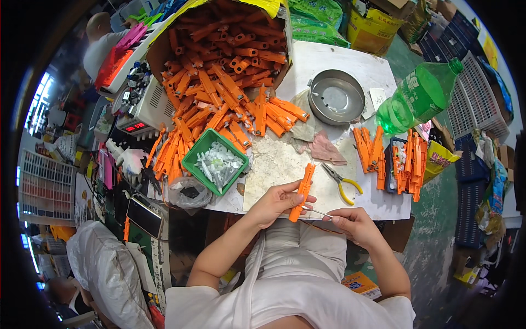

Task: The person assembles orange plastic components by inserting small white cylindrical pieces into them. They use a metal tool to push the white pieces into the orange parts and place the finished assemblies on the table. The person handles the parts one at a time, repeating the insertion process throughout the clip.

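My left hand [278, 204] is closed around a long, narrow orange plastic part [303, 191], held nearly upright over the table's near edge. In my right hand [355, 225] is a thin silvery metal tool [319, 212], pinched between the fingers. Its far end meets the orange part near my left fingertips; the exact contact is too small to make out. A thin brownish wire or cord shows just below the tool. Pliers with yellow handles [344, 185] lie on the table beyond my right hand. Left of my left hand stands a green tray [189, 160] of small white and clear plastic pieces.
A large box [289, 41] spills many orange parts onto the table. Behind the work spot sit a round metal bowl [339, 112] and cloths [327, 149]. More orange parts [419, 164] and a green bottle [419, 96] stand at right. Another person [101, 41] is far left.
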Demonstrator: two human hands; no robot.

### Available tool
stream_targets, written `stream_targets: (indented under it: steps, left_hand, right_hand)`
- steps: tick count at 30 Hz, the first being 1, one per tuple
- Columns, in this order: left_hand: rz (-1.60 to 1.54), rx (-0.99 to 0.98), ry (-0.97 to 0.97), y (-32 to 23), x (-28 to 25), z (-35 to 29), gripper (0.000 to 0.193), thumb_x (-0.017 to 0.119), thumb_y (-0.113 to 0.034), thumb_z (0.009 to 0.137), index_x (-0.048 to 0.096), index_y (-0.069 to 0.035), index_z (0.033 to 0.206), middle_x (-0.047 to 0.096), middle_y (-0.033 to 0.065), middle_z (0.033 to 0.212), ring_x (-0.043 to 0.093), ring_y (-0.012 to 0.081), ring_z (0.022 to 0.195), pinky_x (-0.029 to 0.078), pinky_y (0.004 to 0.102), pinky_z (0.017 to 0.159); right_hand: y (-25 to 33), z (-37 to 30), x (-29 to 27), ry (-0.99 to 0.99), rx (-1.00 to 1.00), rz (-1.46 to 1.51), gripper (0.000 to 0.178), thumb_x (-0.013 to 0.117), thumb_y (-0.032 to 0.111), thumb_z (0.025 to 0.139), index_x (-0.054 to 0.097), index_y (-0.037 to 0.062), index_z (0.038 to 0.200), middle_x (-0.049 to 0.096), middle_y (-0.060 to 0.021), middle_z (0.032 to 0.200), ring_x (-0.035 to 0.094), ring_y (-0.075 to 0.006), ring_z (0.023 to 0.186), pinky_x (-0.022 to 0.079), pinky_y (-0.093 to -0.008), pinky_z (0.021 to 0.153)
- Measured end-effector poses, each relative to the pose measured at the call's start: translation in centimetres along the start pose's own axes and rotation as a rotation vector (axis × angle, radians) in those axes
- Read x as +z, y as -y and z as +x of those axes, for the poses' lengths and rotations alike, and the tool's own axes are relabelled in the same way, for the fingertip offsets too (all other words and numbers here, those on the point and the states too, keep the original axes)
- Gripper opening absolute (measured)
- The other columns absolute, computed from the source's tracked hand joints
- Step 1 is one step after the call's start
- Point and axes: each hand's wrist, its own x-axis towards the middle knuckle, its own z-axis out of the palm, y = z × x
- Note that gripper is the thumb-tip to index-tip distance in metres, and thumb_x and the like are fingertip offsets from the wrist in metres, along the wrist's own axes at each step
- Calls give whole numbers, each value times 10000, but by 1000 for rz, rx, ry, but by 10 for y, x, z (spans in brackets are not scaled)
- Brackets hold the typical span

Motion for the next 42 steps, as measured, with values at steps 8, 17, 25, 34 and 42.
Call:
stream_targets:
  steps: [8,17,25,34,42]
  left_hand:
    - [12,32,-66,1,4,0,532,550,-263,934,368,-16,1368,594,186,1149,636,225,972,533,308,827]
    - [-16,44,-74,-3,1,-2,514,516,-268,952,357,-10,1367,607,196,1116,648,234,939,540,319,802]
    - [88,-5,232,-4,30,-2,481,459,-286,975,374,33,1326,630,247,1028,663,257,878,538,357,793]
    - [-65,-15,64,-2,22,7,486,426,-345,975,406,9,1307,634,239,928,674,266,704,566,306,610]
    - [455,780,-94,27,14,30,403,552,-127,918,449,-40,1298,577,128,1206,473,265,1221,359,380,1033]
  right_hand:
    - [-12,-17,19,-321,-779,-1264,248,611,79,825,633,53,1071,572,-60,681,579,-203,554,455,-301,491]
    - [-9,-9,3,-233,-531,-508,313,624,116,849,572,29,1145,611,-86,905,537,-132,588,422,-274,516]
    - [9,39,-5,-184,-318,245,267,623,213,885,590,4,1048,638,-72,897,490,-33,561,389,-183,471]
    - [-2,62,24,-221,-352,449,209,569,245,928,582,42,975,611,-30,821,352,-15,434,406,-202,445]
    - [-14,69,31,-31,-56,1239,303,583,379,906,602,82,962,573,11,802,276,-37,411,352,-219,446]
